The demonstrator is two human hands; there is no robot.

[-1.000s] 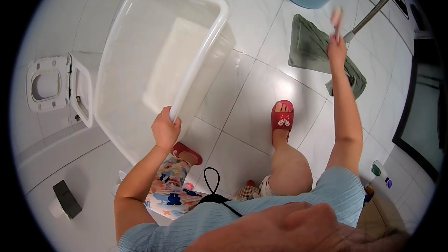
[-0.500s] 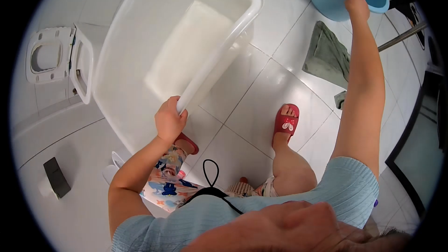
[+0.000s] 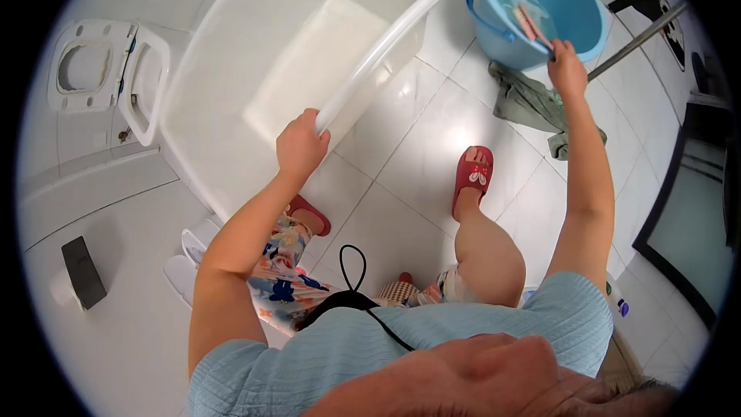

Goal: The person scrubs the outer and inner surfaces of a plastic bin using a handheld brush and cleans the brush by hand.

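Observation:
My left hand point(image 3: 301, 145) is closed around the near rim of a large white bathtub point(image 3: 367, 69), which is tilted in view, its inside wet-looking and pale. At the upper right, my right hand point(image 3: 567, 71) is closed at the near rim of a blue bucket point(image 3: 494, 31). A pink scrub brush point(image 3: 527, 22) reaches from that hand into the bucket, its head pointing inward. The fingers appear to hold the brush handle and the bucket rim together. Beside the bucket a crumpled green cloth point(image 3: 529, 104) lies on the floor, partly behind my right wrist.
A metal pole point(image 3: 637, 42) slants at the right, near a dark-framed glass panel point(image 3: 679, 216). A toilet point(image 3: 147, 81) with a raised seat stands left. A dark box point(image 3: 83, 272) sits on the white surface at lower left. My feet in red slippers point(image 3: 472, 177) are on white tiles.
My right hand and the blue bucket have come closer and leftward, showing more of the bucket's inside. The green cloth has bunched up beside it. My left hand stays on the tub rim.

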